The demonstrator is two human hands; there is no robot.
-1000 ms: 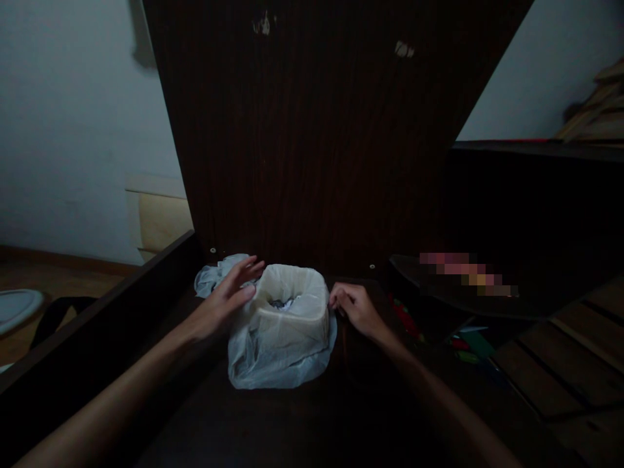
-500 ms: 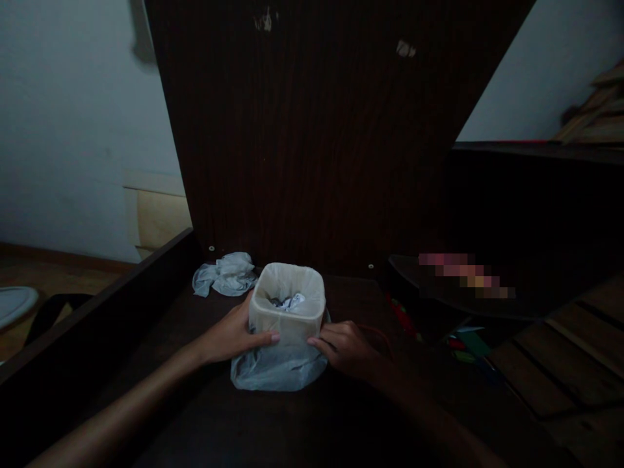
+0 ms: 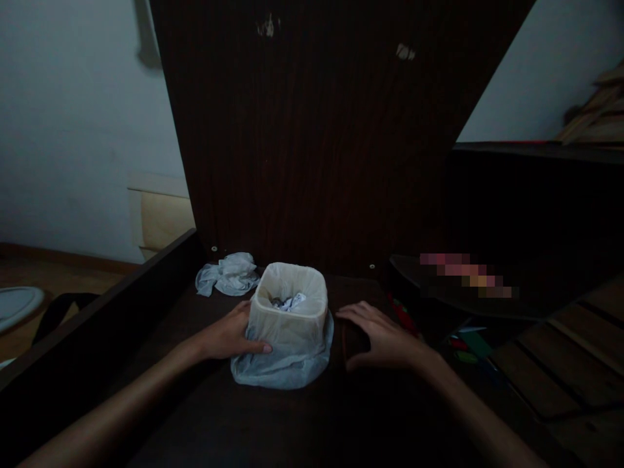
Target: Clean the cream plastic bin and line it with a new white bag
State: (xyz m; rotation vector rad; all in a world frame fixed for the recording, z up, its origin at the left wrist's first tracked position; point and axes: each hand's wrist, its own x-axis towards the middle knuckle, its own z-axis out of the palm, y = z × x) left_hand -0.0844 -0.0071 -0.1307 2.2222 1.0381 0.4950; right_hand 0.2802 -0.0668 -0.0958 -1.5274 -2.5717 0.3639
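Observation:
A small square bin (image 3: pixel 288 328), pale and lined with a whitish plastic bag (image 3: pixel 275 376), stands upright on the dark wooden surface. The bag is folded over the rim and spreads loosely round the base. Crumpled white and dark scraps (image 3: pixel 294 302) lie inside. My left hand (image 3: pixel 234 333) grips the bin's left side, thumb across the front and fingers partly hidden behind it. To the right, my right hand (image 3: pixel 380 335) is apart from the bin, fingers and thumb spread in a curve. A thin brownish strand (image 3: pixel 344 344) shows by its fingertips; whether they touch it, I cannot tell.
A crumpled whitish plastic bag (image 3: pixel 233 273) lies behind and left of the bin. A tall dark wooden panel (image 3: pixel 312 143) rises at the back, and a low side board (image 3: pixel 107 305) runs along the left. Small red and green items (image 3: pixel 468 348) lie at right by wooden slats (image 3: pixel 550 370).
My right hand has let go of the bin's right side, moved right and opened. The left thumb has slid slightly left and down. The bin has stayed nearly in place.

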